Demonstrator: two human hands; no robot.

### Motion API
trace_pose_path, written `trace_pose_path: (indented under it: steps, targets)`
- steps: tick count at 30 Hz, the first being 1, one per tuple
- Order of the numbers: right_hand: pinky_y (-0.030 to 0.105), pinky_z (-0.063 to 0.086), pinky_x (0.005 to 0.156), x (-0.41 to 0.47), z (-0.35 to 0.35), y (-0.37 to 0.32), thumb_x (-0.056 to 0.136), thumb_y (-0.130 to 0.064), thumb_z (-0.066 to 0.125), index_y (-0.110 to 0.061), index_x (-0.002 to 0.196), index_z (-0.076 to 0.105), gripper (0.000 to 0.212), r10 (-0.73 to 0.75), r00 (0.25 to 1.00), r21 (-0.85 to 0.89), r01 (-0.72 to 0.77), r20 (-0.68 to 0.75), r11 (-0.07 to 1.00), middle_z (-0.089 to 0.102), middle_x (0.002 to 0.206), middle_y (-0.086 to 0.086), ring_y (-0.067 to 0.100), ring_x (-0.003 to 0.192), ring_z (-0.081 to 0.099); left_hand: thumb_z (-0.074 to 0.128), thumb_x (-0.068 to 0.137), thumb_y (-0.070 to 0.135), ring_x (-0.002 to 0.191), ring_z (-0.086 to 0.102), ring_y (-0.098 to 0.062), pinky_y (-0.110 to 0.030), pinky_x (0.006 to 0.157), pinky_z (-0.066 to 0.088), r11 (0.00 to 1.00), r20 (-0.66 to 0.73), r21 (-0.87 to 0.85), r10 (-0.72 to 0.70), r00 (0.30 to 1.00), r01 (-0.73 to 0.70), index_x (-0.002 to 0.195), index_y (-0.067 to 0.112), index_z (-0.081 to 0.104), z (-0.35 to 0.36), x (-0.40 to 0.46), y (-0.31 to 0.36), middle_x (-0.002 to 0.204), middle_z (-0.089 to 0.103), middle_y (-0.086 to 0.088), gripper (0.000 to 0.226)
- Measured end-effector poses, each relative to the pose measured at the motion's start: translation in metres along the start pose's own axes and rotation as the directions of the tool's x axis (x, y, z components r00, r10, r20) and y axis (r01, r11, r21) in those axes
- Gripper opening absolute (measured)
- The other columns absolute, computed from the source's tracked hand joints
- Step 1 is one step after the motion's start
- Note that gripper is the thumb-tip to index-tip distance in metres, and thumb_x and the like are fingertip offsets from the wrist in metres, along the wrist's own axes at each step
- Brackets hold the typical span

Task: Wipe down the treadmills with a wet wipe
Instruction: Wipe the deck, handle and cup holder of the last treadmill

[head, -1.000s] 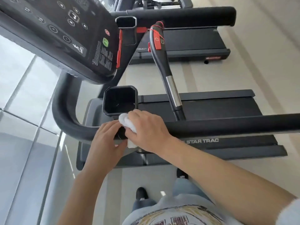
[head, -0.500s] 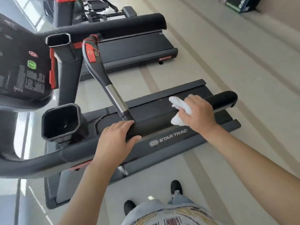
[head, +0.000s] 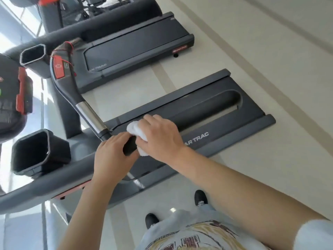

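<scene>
1. Right hand [head: 160, 136]: curled over a bunched white wet wipe [head: 136, 131], pressing it onto the black side handrail [head: 129, 147] of the near treadmill [head: 225, 123], close to the handrail's front end where the angled grip bar [head: 86, 109] joins.
2. Wet wipe: wrapped over the top of the handrail, showing above and below the fingers, pinched between hand and rail.
3. Left hand [head: 111, 156]: fingers curled over the same handrail, gripping it just beside the wipe, toward the console end; a short stretch of bare rail visible between the two hands.
4. Cup holder [head: 37, 152]: square, black, mounted at the console end of the handrail, left of the left hand.
5. Console [head: 10, 98]: partly visible at the left edge, red trim along its side.
6. Second treadmill [head: 137, 42]: parallel to the near one, farther away, well apart from both hands.
7. Black shoes [head: 201, 195]: on the pale floor [head: 252, 51] beside the near treadmill's side rail.
</scene>
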State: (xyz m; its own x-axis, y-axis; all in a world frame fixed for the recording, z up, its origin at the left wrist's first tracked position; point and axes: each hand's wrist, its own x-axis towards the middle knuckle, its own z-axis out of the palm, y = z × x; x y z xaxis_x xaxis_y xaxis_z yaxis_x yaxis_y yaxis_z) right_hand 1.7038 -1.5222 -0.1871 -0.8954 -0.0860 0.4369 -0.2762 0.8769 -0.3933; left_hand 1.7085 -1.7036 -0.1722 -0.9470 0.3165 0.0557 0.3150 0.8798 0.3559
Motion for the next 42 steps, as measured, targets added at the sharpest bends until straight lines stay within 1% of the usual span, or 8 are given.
trace_pose_path:
  steps: [2, 6, 13, 20, 25, 32, 38, 42]
  targets:
    - [0.031, 0.035, 0.053, 0.011, 0.01, -0.016, 0.079, -0.03, 0.076, -0.011, 0.082, 0.063, 0.023, -0.032, 0.997, 0.051, 0.029, 0.072, 0.998, 0.06, 0.077, 0.002, 0.025, 0.068, 0.057, 0.061, 0.083, 0.052, 0.078, 0.057, -0.017, -0.036, 0.07, 0.042, 0.999, 0.014, -0.036, -0.014, 1.0, 0.014, 0.095, 0.03, 0.062, -0.004, -0.004, -0.007, 0.085, 0.065, 0.016, 0.025]
    - [0.03, 0.032, 0.054, 0.018, -0.004, 0.011, 0.086, -0.041, 0.06, -0.017, 0.078, 0.052, 0.026, -0.124, 0.979, 0.056, 0.117, 0.159, 0.992, 0.053, 0.076, -0.004, 0.022, 0.067, 0.053, 0.086, 0.086, 0.04, 0.11, 0.056, -0.01, -0.041, 0.095, 0.05, 0.999, -0.033, -0.042, -0.033, 0.999, 0.032, 0.136, 0.027, 0.067, -0.015, -0.025, -0.033, 0.124, 0.071, 0.012, 0.055]
    - [0.033, 0.04, 0.059, 0.025, -0.033, 0.063, 0.09, -0.037, 0.057, -0.021, 0.07, 0.046, 0.028, 0.178, 0.971, -0.124, -0.159, 0.16, 0.979, 0.053, 0.075, -0.006, 0.022, 0.073, 0.054, 0.066, 0.089, 0.057, 0.123, 0.061, -0.018, -0.044, 0.113, 0.045, 0.997, -0.075, -0.061, -0.046, 0.996, 0.041, 0.141, 0.027, 0.063, -0.03, -0.06, -0.091, 0.135, 0.068, 0.01, 0.06]
    - [0.025, 0.023, 0.054, 0.014, 0.031, -0.069, 0.082, -0.037, 0.05, -0.023, 0.073, 0.035, 0.022, -0.035, 0.998, -0.06, 0.038, 0.049, 0.997, 0.036, 0.071, -0.011, 0.016, 0.062, 0.038, 0.08, 0.09, 0.045, 0.121, 0.061, -0.017, -0.044, 0.111, 0.047, 0.992, -0.173, -0.117, -0.069, 0.983, 0.049, 0.134, 0.023, 0.069, -0.052, -0.09, -0.147, 0.13, 0.07, 0.01, 0.05]
    - [0.031, 0.036, 0.051, 0.019, 0.098, -0.197, 0.081, -0.035, 0.055, -0.015, 0.078, 0.054, 0.021, -0.21, 0.975, 0.016, 0.21, 0.076, 0.978, 0.048, 0.073, -0.003, 0.019, 0.062, 0.048, 0.076, 0.088, 0.045, 0.12, 0.06, -0.013, -0.032, 0.108, 0.038, 0.989, -0.206, -0.145, -0.034, 0.978, 0.004, 0.132, 0.024, 0.07, -0.071, -0.11, -0.194, 0.131, 0.07, 0.012, 0.049]
    - [0.035, 0.036, 0.049, 0.013, 0.144, -0.281, 0.082, -0.029, 0.06, -0.013, 0.077, 0.052, 0.019, -0.331, 0.944, 0.041, 0.33, 0.004, 0.943, 0.044, 0.073, 0.0, 0.02, 0.061, 0.04, 0.087, 0.076, -0.004, 0.116, 0.06, -0.016, -0.028, 0.095, 0.048, 0.984, -0.35, -0.17, -0.102, 0.931, 0.044, 0.12, 0.013, 0.075, -0.085, -0.154, -0.255, 0.122, 0.071, 0.007, 0.048]
    - [0.03, 0.037, 0.05, 0.024, 0.149, -0.298, 0.085, -0.033, 0.06, -0.014, 0.082, 0.054, 0.02, -0.387, 0.914, 0.092, 0.377, 0.12, 0.921, 0.048, 0.077, -0.002, 0.017, 0.064, 0.046, 0.095, 0.069, 0.01, 0.112, 0.061, -0.019, -0.033, 0.1, 0.044, 0.984, -0.33, -0.166, -0.123, 0.936, 0.07, 0.117, 0.018, 0.076, -0.097, -0.158, -0.282, 0.116, 0.072, 0.011, 0.052]
    - [0.03, 0.035, 0.048, 0.037, 0.131, -0.268, 0.089, -0.037, 0.056, -0.02, 0.081, 0.04, 0.025, -0.269, 0.949, 0.149, 0.245, 0.167, 0.958, 0.04, 0.078, -0.009, 0.014, 0.062, 0.039, 0.085, 0.081, 0.039, 0.112, 0.062, -0.008, -0.03, 0.108, 0.035, 0.976, -0.328, -0.205, -0.146, 0.933, 0.08, 0.114, 0.029, 0.076, -0.099, -0.151, -0.28, 0.115, 0.071, 0.02, 0.036]
